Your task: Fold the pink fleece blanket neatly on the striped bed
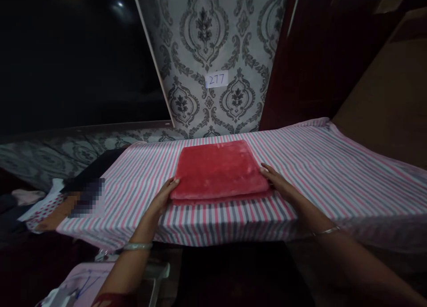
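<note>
A folded red plush cloth (216, 171) lies flat on the table, its layers showing along the near edge. My left hand (166, 192) is at its near left corner, thumb on top and the other fingers along the side. On the opposite side, my right hand (276, 180) holds the right edge, with some fingertips hidden by the fabric. The cloth rests on a tablecloth (320, 173) with pink, grey and white stripes.
A large dark screen (76, 58) fills the upper left, in front of patterned wallpaper. A paper marked 277 (216, 79) is on the wall. A brown panel (387, 98) borders the right. Lower left are a pixelated patch and a pale pink surface (90, 276).
</note>
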`<state>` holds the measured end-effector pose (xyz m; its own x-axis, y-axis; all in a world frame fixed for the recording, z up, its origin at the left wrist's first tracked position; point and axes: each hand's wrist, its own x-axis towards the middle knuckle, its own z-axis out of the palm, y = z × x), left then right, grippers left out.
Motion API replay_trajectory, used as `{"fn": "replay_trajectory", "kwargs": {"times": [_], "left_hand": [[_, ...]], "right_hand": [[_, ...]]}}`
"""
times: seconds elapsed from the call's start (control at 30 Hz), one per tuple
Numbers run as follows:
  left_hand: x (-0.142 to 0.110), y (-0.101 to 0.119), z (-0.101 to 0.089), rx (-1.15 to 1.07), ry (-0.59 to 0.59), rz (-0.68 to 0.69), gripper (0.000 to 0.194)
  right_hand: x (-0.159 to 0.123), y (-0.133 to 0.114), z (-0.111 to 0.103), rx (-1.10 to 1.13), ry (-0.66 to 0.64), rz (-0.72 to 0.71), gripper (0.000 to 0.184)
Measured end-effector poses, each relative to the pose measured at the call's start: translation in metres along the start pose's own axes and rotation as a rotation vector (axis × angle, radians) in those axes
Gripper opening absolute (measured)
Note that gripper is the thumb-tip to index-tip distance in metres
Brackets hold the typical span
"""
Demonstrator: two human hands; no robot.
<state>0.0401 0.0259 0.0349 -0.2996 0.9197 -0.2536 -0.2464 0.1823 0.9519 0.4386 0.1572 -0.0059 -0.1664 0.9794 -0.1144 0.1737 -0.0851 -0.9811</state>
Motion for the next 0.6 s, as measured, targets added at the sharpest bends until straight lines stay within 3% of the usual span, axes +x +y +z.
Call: {"fn": "replay_trajectory", "kwargs": {"times": [0.1, 0.2, 0.3, 0.43, 0.6], "left_hand": [[-0.005, -0.002, 0.007, 0.045, 0.051, 0.029, 0.068], [-0.013, -0.005, 0.008, 0.101, 0.073, 0.075, 0.067], [-0.022, -0.012, 0.004, 0.227, 0.214, 0.197, 0.074], [-0.026, -0.026, -0.001, 0.367, 0.318, 0.320, 0.077], [-0.024, -0.033, -0.002, 0.388, 0.245, 0.378, 0.074]], "right_hand": [[-0.013, 0.001, 0.004, -0.073, 0.012, -0.083, 0.073], [-0.025, 0.002, 0.007, -0.199, 0.165, -0.278, 0.063], [-0.038, 0.002, 0.008, -0.271, 0.251, -0.411, 0.058], [-0.051, 0.001, 0.009, -0.306, 0.280, -0.466, 0.049], [-0.053, 0.004, 0.015, -0.232, 0.259, -0.388, 0.050]]}}
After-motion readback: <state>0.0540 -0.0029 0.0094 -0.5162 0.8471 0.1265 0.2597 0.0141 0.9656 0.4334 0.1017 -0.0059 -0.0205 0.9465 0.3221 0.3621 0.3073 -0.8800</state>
